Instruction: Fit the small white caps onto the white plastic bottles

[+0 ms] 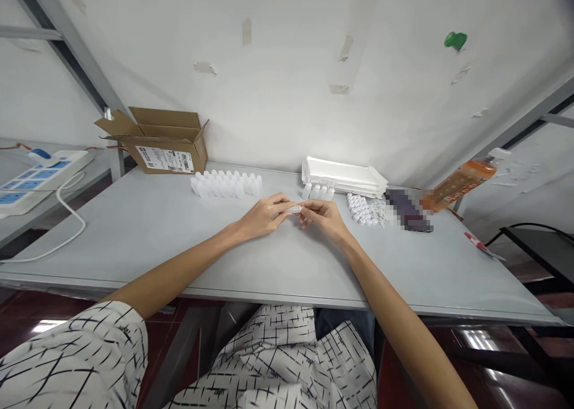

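Both hands are on one small white piece, prob. a bottle (pixel 295 209), held just above the table (pixel 278 265) approx. mid-width, in front of the white stack (pixel 341 174). L hand (pixel 266 216) has its fingers close together, tips clamped on the L end; R hand (pixel 323 216) pinches the R end w/ thumb & fingertips, tho exact contact is partly hidden. Step in hand looks like fine two-handed fingertip work on that piece, approx. midway; can't tell if it's a twist, press or pull. Next move prob. calls for a steady L grip, w/ R fingertips doing the small motion, piece kept level. Edges: front edge runs well apart from the hands, under the forearms, so most room is there, betw. hands & torso; also some L of the L hand, below the bottle rows (pixel 226 185). Tighter behind & R: four bottles (pixel 318 191) stand just beyond the R hand, near its knuckles, w/ the small white parts (pixel 359 208) to its R, so a wide R swing could knock smth. Box (pixel 165 149) sits back L, well out of reach of small moves.
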`<act>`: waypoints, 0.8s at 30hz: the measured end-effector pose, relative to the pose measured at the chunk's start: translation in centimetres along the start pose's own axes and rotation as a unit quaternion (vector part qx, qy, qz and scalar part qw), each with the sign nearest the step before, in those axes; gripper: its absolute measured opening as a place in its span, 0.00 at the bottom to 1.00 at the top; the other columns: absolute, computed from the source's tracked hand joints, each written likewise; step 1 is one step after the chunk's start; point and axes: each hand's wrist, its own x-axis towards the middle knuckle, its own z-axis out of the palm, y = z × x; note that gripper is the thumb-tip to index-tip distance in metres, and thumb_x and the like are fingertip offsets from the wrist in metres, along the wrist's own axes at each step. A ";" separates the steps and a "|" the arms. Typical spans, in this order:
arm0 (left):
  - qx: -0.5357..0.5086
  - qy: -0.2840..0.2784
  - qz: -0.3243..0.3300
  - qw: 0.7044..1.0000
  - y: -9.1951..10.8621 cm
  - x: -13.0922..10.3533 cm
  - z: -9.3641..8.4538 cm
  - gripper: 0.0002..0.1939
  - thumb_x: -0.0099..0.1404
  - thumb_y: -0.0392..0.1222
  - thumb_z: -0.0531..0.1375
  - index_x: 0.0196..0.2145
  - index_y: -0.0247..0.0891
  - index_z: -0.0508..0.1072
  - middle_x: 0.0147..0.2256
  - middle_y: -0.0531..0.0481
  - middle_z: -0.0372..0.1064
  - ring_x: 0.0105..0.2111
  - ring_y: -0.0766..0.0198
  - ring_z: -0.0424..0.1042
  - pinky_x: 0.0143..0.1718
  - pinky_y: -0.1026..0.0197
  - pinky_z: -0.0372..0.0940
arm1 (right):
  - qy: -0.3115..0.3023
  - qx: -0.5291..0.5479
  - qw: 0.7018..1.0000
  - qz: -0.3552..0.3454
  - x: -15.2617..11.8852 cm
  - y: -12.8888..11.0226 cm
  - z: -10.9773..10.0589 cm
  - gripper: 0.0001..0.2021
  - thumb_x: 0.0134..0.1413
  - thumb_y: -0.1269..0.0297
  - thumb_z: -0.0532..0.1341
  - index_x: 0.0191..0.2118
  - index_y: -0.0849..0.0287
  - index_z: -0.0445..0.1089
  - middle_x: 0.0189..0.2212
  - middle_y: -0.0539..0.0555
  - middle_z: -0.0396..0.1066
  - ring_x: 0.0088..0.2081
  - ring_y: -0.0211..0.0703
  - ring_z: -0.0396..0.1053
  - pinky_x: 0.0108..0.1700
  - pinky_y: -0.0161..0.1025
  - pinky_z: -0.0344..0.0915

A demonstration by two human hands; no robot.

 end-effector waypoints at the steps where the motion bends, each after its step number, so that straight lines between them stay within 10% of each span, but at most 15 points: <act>1: 0.004 -0.002 -0.011 1.000 0.0 0.0 0.1 0.15 0.71 0.43 0.54 0.48 0.39 0.77 0.42 0.43 0.73 0.38 0.62 0.72 0.42 0.59 0.67 | -0.005 -0.010 1.000 0.004 0.0 0.0 0.0 0.21 0.46 0.49 0.70 0.38 0.62 0.78 0.30 0.55 0.75 0.28 0.39 0.70 0.29 0.38 0.71; 11: -0.123 -0.017 -0.174 0.977 -0.1 0.3 1.3 0.18 0.67 0.47 0.58 0.50 0.36 0.75 0.39 0.45 0.75 0.31 0.63 0.71 0.35 0.59 0.66 | 0.009 -0.168 0.986 -0.006 -0.3 -1.4 -0.7 0.18 0.51 0.51 0.66 0.41 0.61 0.78 0.31 0.55 0.75 0.22 0.35 0.65 0.24 0.35 0.62; 19: -0.456 0.005 -0.303 0.837 0.2 0.9 0.6 0.14 0.61 0.47 0.61 0.42 0.37 0.66 0.31 0.52 0.65 0.28 0.66 0.69 0.28 0.62 0.64 | 0.108 -0.101 0.989 -0.031 -0.5 -2.6 -1.9 0.18 0.50 0.49 0.67 0.40 0.59 0.76 0.40 0.57 0.76 0.22 0.35 0.67 0.19 0.35 0.55; 24: -0.516 0.009 -0.344 0.784 0.8 0.9 0.3 0.12 0.61 0.45 0.60 0.39 0.40 0.64 0.28 0.56 0.59 0.25 0.68 0.64 0.24 0.64 0.62 | 0.183 -0.275 0.938 -0.104 -0.9 -2.6 -4.9 0.14 0.53 0.52 0.64 0.32 0.59 0.77 0.31 0.56 0.77 0.20 0.38 0.67 0.24 0.39 0.61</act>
